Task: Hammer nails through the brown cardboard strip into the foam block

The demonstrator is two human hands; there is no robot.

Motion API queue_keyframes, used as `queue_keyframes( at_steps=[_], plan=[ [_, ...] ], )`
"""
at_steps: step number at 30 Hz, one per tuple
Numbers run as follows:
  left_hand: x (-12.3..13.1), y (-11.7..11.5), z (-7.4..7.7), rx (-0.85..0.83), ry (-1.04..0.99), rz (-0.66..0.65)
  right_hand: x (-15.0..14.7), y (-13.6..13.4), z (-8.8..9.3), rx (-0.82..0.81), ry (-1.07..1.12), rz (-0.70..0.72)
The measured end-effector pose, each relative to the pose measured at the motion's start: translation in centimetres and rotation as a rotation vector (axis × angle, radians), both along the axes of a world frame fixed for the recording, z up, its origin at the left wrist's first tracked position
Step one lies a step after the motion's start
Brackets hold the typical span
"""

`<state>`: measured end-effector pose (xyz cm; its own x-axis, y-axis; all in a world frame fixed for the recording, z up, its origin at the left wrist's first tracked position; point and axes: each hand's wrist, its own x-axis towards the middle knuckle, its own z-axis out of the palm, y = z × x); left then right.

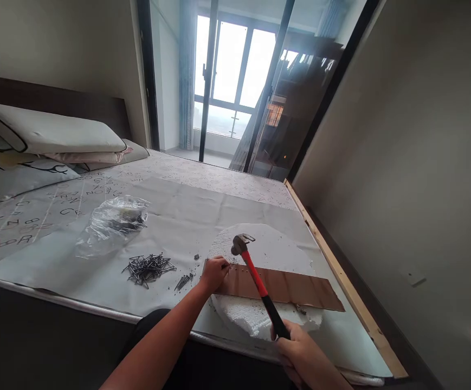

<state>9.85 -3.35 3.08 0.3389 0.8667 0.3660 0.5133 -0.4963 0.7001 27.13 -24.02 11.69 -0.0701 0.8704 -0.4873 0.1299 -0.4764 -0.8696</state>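
The right hand (300, 352) is clamped on the black grip of a hammer (259, 281), whose head is raised at twelve o'clock of the left hand (214, 273). The left hand's fingertips are pinched together on the left end of the brown board (296, 290), which lies on white foam (268, 244) on the bed (186, 216). Loose nails (148, 268) lie at nine o'clock.

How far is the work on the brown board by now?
Done: a few dark dots near the left end of the brown board look like driven nails, though too small to be sure. In hand: the left hand pinches at that end; the right hand holds the hammer raised above it. Left: the rest of the board looks bare, and a pile of nails lies to its left.
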Motion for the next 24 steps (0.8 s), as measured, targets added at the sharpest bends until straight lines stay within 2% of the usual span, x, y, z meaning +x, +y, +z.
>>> queue_keyframes(
  at_steps=[2, 6, 9, 13, 19, 24],
  plan=[
    [0.0, 0.0, -0.1, -0.016, 0.003, 0.0, -0.2, 0.1, 0.0, -0.025, -0.031, 0.032],
    [0.0, 0.0, -0.2, -0.042, -0.008, -0.007, -0.5, -0.3, 1.0, 0.04, -0.049, -0.011],
    [-0.1, 0.0, -0.3, -0.034, -0.009, -0.008, -0.7, -0.5, 1.4, 0.042, -0.023, 0.015],
    [-0.1, 0.0, -0.2, -0.011, 0.038, -0.001, -1.0, -0.4, 0.9, -0.073, -0.052, 0.046],
    [0.0, 0.0, -0.3, -0.015, 0.069, -0.03, -0.2, -0.5, 1.0, 0.002, -0.029, 0.005],
    [-0.1, 0.0, -0.4, -0.033, 0.142, -0.015, -0.4, 0.0, -0.3, -0.052, -0.019, 0.047]
  ],
)
